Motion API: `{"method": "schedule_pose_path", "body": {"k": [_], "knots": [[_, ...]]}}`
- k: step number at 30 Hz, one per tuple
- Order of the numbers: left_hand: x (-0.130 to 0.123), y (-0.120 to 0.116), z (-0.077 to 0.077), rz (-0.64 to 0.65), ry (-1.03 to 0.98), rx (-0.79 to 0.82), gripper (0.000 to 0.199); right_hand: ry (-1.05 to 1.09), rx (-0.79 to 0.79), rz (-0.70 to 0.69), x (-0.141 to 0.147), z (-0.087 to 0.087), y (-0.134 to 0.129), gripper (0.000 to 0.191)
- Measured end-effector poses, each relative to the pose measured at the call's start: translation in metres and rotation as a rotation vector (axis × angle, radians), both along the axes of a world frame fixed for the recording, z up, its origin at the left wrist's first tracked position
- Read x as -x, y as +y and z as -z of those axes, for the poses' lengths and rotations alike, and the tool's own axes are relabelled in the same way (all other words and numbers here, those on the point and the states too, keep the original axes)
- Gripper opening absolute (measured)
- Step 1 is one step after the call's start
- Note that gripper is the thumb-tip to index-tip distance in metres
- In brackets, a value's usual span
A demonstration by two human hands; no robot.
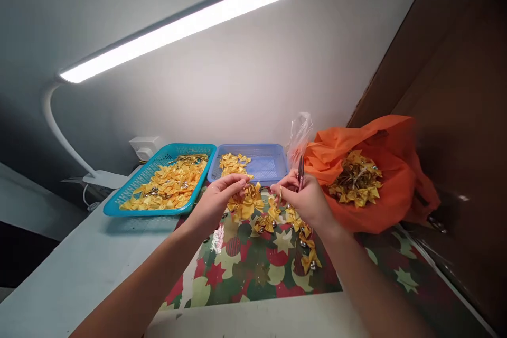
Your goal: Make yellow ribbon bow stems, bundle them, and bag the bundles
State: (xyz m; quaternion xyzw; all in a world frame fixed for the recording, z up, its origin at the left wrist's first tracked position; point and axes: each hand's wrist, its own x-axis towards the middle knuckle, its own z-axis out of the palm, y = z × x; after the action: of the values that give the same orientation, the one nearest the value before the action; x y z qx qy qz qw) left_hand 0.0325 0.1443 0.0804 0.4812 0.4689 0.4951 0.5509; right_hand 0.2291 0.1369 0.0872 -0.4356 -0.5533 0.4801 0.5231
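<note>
in the middle, just near of the lilac-blue basket point(267, 167), the left hand point(216, 196) has its fingers pinched narrow at the top of a cluster of yellow bows point(250, 205). to its right, the right hand point(308, 199) holds a slim dark tool point(301, 170) upright in curled fingers; a small gold loop point(280, 192) shows by the fingertips, though i cannot tell whether it is held or worn. below both hands, loose bows with silver bells point(312, 265) trail toward the near right over a patterned cover point(245, 280) on the surface point(91, 269). at the left, a teal basket point(143, 213) carries more bows; at the right, an orange bag point(396, 203) gapes around a bundle of them.
</note>
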Motion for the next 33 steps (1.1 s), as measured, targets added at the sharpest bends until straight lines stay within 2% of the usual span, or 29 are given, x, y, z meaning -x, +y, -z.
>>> {"method": "schedule_pose_path", "body": {"k": [5,10,16,21,27,31,33], "knots": [[-0.005,-0.015,0.0,0.158,0.075,0.014,0.026,0.049,-0.008,-0.002,0.005,-0.008,-0.009,0.051],[-0.007,-0.015,-0.007,0.27,0.114,0.063,0.024,0.102,-0.008,-0.033,0.007,-0.006,-0.009,0.053],[-0.005,-0.015,-0.014,0.237,0.113,0.021,0.013,0.119,-0.061,-0.065,0.007,-0.004,-0.009,0.05],[-0.005,-0.016,-0.015,0.213,0.118,0.031,0.013,0.111,-0.092,-0.084,0.007,-0.004,-0.01,0.047],[-0.003,-0.01,-0.007,0.137,0.121,0.083,0.017,-0.117,-0.151,0.053,0.011,-0.001,-0.016,0.041],[-0.011,-0.016,0.001,0.357,0.017,0.088,0.034,-0.336,-0.207,0.095,0.02,0.009,-0.018,0.03],[-0.016,-0.019,0.004,0.413,0.007,0.085,0.04,-0.379,-0.21,0.101,0.021,0.012,-0.017,0.028]]}}
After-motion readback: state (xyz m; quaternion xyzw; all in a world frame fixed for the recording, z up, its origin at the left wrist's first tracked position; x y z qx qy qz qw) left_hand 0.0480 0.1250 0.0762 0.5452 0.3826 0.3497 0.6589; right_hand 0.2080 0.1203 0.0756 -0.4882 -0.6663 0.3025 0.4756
